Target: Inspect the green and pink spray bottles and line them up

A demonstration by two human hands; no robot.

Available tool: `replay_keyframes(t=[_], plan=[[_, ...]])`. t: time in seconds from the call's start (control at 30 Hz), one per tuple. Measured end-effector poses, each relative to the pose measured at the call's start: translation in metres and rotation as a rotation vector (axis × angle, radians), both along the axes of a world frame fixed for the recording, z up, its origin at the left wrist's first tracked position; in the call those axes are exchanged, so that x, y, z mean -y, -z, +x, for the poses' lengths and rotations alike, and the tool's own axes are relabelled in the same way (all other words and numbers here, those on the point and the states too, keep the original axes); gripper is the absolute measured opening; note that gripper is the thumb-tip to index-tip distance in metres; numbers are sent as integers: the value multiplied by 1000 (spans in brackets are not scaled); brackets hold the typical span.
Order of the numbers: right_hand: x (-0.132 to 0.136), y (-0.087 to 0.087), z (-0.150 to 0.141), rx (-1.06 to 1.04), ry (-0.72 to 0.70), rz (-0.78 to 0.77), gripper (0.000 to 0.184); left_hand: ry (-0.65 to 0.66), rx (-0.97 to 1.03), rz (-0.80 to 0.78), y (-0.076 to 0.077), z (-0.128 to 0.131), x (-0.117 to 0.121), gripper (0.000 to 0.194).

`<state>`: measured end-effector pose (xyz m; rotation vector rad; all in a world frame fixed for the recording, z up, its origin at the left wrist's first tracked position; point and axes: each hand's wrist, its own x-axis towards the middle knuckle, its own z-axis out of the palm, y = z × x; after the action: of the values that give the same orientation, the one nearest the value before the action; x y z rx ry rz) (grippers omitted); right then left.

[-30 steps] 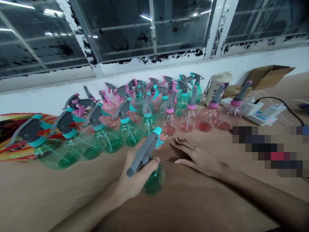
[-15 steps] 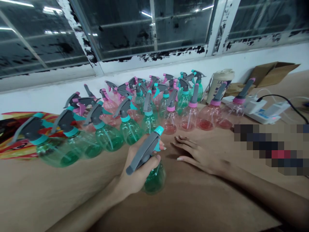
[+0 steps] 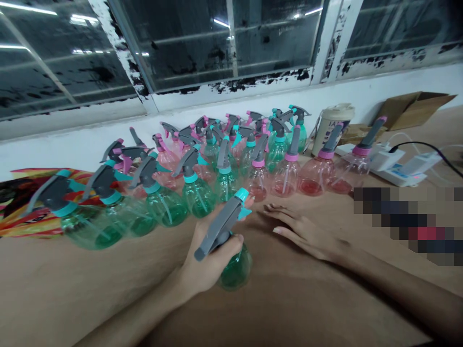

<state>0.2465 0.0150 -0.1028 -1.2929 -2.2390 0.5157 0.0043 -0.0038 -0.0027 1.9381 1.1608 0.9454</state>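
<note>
A green spray bottle (image 3: 237, 267), its sprayer (image 3: 220, 226) already fitted, is gripped at near centre in my left hand (image 3: 208, 267), fingers curled round the neck; my right hand (image 3: 302, 229), fingers spread, holds nothing on the worktop (image 3: 289, 299) at right. Beyond stand green bottles (image 3: 200, 198) and pink bottles (image 3: 316, 176); how many are finished, I cannot tell.

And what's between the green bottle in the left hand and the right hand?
In the head view, only brown tabletop shows between that green bottle and the right hand.
</note>
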Motion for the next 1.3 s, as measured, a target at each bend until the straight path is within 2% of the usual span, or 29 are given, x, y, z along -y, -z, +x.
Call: replay_keyframes(t=[0.1,0.27,0.43,0.57,0.73,0.87,0.97,1.13,1.3], plan=[[0,0,0,0,2,-1,51,-6,-1,5,1,-1,0,29],[0,1,1,-4,9,18,48,69,45,-4,0,-1,-3,43],[0,2,3,-11,2,32,47,82,67,-26,1,-1,-5,46],[0,2,3,-17,-3,33,47,66,60,-51,1,-1,-4,43],[1,0,1,-21,29,5,49,108,104,-84,-2,0,-3,43],[2,0,1,-18,26,-30,50,61,93,-117,-2,0,-3,35],[2,0,1,-30,19,-22,49,77,119,-91,-2,0,-2,31],[1,1,2,-18,15,-32,49,42,102,-47,-1,0,-2,13],[1,0,1,-19,19,-39,51,12,39,-23,4,-2,-3,18]])
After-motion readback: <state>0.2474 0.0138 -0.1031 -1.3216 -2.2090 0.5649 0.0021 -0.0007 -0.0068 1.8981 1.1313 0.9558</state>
